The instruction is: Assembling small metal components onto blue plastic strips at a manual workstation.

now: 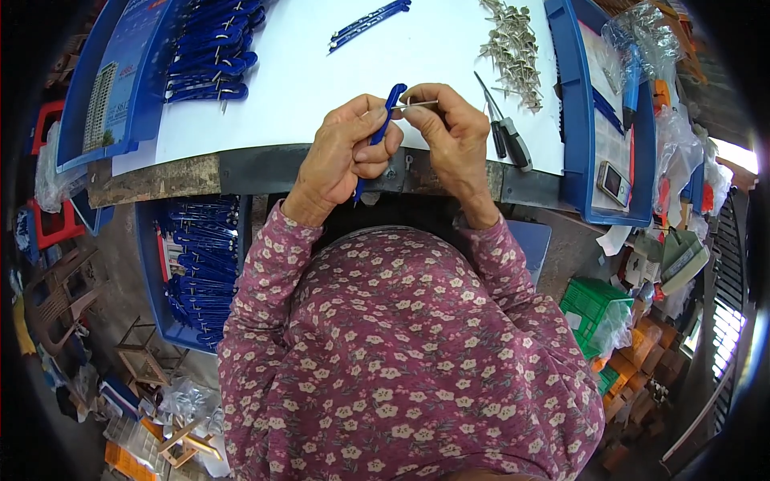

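Note:
In front of me, just over the table's near edge, my left hand [335,156] pinches a slim blue plastic piece [395,98] with a curved upper end. Its lower end shows beneath my fingers. My right hand [455,140] is closed on a thin metal pin [423,104], held crosswise between thumb and fingers. The pin's inner end meets the blue piece; whether it passes through cannot be made out. Similar metal pins with flat heads [513,48] lie heaped at the far right. Two more blue pieces [369,26] lie together beyond my hands.
Blue pieces fitted with pins [212,52] are stacked at the far left, beside a blue tray [136,147]. Right of my hand lies a grey-black-handled tool [516,146]. A blue bin [571,104] borders the right side. Below left, another bin [172,333] holds many blue pieces.

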Motion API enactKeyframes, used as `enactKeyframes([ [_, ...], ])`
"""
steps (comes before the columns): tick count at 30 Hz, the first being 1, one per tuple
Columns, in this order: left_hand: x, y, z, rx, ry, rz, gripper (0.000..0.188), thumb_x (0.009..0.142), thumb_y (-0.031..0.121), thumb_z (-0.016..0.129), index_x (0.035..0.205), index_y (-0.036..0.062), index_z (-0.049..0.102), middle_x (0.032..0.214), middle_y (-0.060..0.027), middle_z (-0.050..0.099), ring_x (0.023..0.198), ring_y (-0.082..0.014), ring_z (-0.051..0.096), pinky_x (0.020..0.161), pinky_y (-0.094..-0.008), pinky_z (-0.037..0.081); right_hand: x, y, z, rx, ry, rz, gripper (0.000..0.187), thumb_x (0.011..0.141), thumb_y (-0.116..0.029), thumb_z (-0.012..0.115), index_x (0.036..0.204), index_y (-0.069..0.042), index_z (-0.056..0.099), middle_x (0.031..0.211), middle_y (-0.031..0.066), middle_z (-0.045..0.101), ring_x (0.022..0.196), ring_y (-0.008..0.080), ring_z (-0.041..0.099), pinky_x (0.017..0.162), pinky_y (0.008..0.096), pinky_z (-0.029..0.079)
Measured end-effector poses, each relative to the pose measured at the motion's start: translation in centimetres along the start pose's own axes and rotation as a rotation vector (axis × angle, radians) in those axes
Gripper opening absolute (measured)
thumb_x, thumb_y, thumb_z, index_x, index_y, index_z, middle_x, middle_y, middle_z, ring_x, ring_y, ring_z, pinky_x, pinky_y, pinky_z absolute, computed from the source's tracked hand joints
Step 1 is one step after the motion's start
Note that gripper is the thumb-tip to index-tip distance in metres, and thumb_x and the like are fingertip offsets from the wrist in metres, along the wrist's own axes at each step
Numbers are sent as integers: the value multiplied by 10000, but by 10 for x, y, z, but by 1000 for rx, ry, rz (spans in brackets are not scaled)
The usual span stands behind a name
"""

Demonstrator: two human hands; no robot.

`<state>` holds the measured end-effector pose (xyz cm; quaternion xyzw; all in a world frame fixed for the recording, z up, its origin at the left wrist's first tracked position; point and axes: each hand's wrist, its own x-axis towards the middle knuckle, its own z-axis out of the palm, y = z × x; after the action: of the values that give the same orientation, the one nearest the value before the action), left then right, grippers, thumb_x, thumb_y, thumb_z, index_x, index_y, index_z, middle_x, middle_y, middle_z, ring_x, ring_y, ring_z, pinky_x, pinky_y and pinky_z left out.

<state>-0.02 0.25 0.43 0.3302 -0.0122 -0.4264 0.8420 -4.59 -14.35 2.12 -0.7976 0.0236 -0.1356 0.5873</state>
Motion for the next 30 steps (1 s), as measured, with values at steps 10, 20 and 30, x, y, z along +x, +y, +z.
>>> enactKeyframes([
  [10, 1, -5, -2, 5, 71, -3, 144, 906, 122, 424, 934, -13, 468, 671, -83, 526, 436, -29, 313, 351, -148, 220, -5, 3, -1, -159, -61, -27, 119, 807, -43, 574, 903, 26, 570, 698, 50, 604, 561, 54, 497, 479, 220, 389],
  [20, 3, -15, -2, 122, 89, 88, 137, 918, 160, 435, 931, 23, 447, 665, -48, 513, 447, -15, 323, 359, -130, 233, -2, 11, 5, -592, 7, -355, 159, 746, 30, 564, 898, -15, 547, 739, 118, 556, 532, 249, 543, 464, 314, 395],
  [30, 3, -19, -4, 189, 115, 95, 139, 931, 195, 442, 961, 60, 438, 669, -5, 486, 469, -2, 301, 380, -121, 226, 2, 24, 8, -500, 25, -359, 158, 746, 43, 549, 893, -13, 545, 725, 115, 539, 543, 258, 532, 473, 327, 394],
])
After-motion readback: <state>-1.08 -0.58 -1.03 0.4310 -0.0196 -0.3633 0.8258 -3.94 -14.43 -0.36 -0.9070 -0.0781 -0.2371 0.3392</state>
